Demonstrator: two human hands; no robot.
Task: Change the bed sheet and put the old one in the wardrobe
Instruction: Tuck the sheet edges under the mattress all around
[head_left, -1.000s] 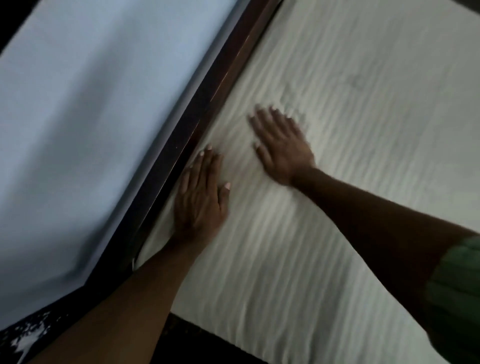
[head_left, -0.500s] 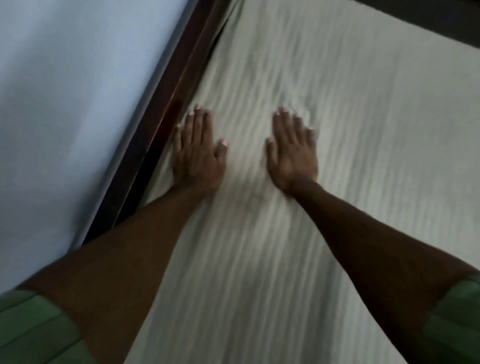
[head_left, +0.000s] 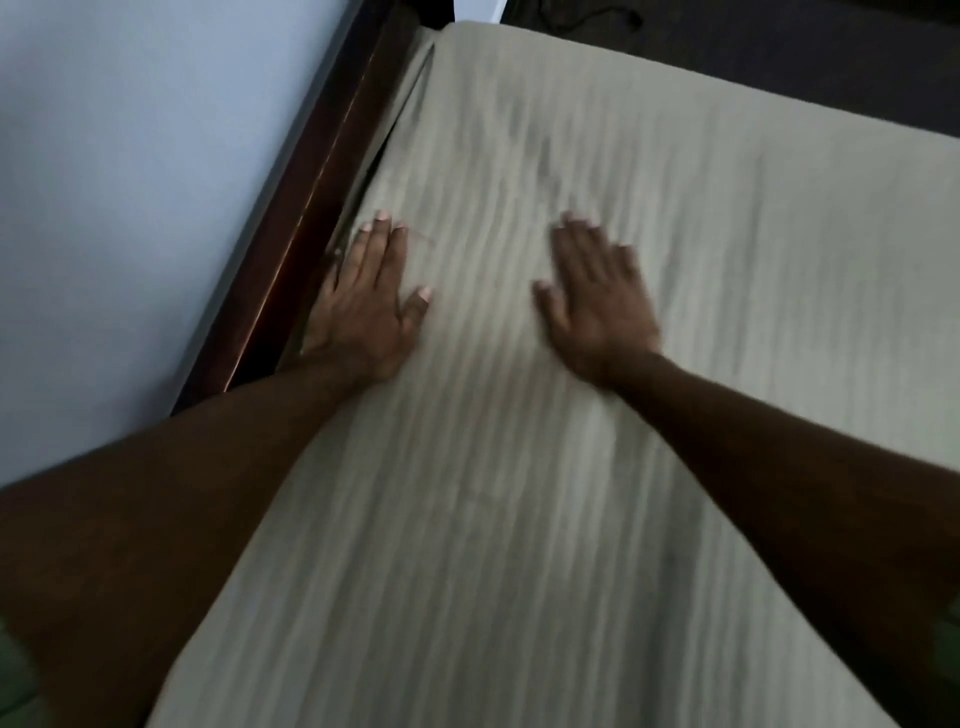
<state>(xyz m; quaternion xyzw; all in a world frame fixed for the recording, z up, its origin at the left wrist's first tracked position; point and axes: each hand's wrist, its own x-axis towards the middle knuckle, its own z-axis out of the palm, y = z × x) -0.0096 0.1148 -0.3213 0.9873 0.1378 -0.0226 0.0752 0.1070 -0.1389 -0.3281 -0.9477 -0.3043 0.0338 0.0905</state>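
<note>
Your two forearms reach out over the bed, where the pale striped sheet (head_left: 545, 519) lies spread across the mattress. Your left hand (head_left: 366, 301) lies flat, fingers straight, on the sheet's left edge, just beside the dark wooden frame (head_left: 306, 208). Your right hand (head_left: 597, 301), blurred, rests flat with fingers spread on the sheet, apart from the left. Beyond the frame stands a pale wall (head_left: 130, 156).

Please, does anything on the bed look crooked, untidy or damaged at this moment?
Mostly no. The bed sheet lies flat under the left hand and right hand. Only its edge along the wooden bed frame, beyond the left hand, looks loosely folded and not tucked in. No tear or stain is clear; the picture is blurred.
</note>
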